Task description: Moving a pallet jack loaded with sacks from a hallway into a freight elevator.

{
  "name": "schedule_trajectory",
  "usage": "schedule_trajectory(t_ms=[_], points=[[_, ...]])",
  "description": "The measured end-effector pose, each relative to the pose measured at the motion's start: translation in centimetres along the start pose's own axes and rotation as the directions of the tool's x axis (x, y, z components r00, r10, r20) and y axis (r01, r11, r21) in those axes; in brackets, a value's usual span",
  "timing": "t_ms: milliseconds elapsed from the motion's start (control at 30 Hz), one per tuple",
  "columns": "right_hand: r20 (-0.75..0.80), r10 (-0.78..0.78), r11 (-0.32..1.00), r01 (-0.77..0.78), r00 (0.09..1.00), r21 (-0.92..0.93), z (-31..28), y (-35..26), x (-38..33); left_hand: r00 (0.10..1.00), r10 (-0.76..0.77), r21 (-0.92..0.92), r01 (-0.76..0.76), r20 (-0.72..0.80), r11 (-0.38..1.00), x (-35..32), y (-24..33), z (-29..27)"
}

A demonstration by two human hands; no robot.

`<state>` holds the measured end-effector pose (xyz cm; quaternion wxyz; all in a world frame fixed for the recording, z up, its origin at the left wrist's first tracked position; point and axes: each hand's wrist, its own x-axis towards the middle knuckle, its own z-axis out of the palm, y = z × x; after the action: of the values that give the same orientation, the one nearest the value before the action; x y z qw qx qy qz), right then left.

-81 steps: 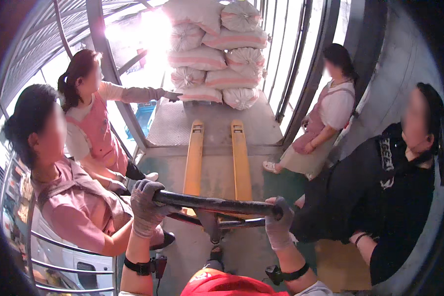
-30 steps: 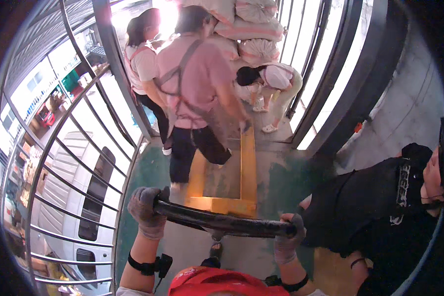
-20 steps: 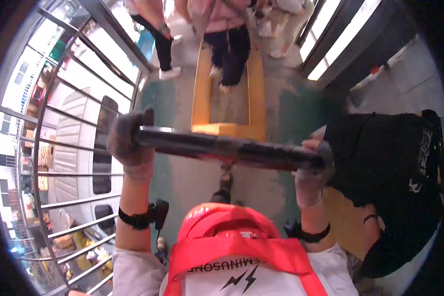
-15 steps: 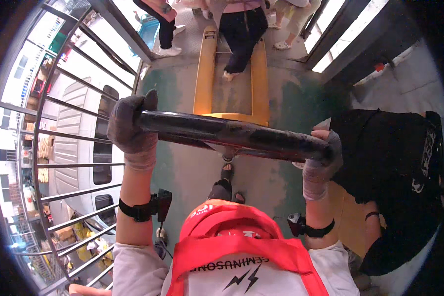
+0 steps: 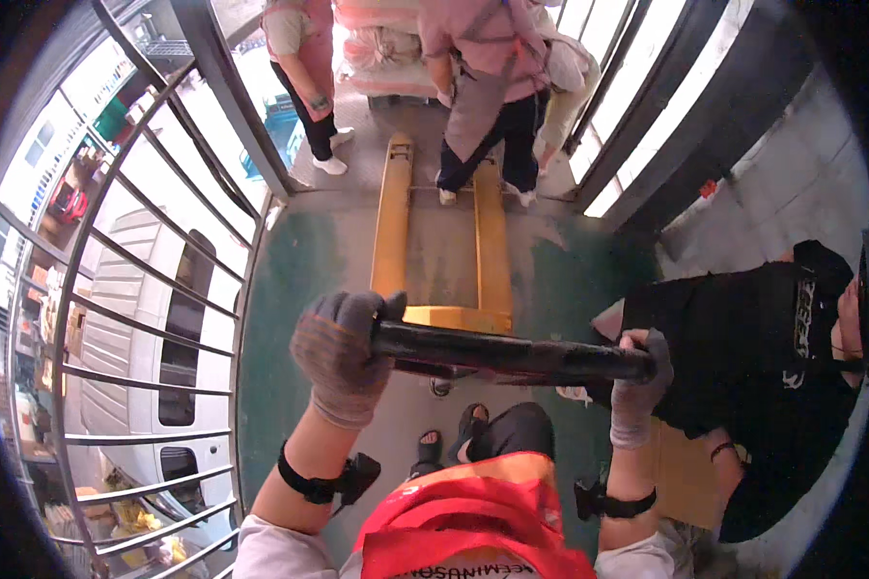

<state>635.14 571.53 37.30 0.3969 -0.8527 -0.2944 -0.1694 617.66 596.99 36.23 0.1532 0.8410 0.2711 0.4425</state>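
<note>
Both my gloved hands grip the black handle bar (image 5: 512, 352) of a yellow pallet jack (image 5: 393, 227). My left hand (image 5: 343, 355) wraps the bar's left end, my right hand (image 5: 639, 381) wraps its right end. The jack's two yellow forks run away from me over the green floor toward stacked sacks (image 5: 381, 48) at the top. A person in a pink top and dark trousers (image 5: 488, 87) stands between the fork tips.
A metal railing (image 5: 154, 289) curves along the left, with a white vehicle below it. A person in black (image 5: 763, 357) stands close at my right. Two more people stand by the sacks. A dark pillar (image 5: 714, 106) rises at the right.
The view has tipped down and back up; the handle bar has dropped lower and closer to me. The people have moved from the sides to the sacks at the fork tips.
</note>
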Motion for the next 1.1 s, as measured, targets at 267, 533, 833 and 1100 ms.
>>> schedule_trajectory(t_ms=[267, 533, 833, 1100], points=[[0.004, -0.042, 0.999, 0.042, 0.999, -0.009, -0.6, -0.8, -0.1, 0.993, 0.013, 0.029, -0.017, 0.117, 0.999, 0.4, 0.0, -1.6], [-0.028, 0.034, 0.981, -0.028, 0.999, 0.194, -0.7, -2.4, -0.6, 0.994, 0.011, -0.024, -0.009, 0.105, 1.000, 0.6, 0.5, -2.4], [-0.054, -0.029, 0.996, 0.024, 0.998, -0.088, -2.6, -1.4, -1.7, 0.978, 0.037, -0.045, -0.029, 0.204, 0.999, -0.5, 1.8, -3.5], [-0.040, -0.060, 0.983, 0.052, 0.997, -0.175, -3.2, -1.4, -3.1, 0.990, 0.069, -0.093, -0.058, 0.124, 0.994, -1.6, 2.1, -4.1]])
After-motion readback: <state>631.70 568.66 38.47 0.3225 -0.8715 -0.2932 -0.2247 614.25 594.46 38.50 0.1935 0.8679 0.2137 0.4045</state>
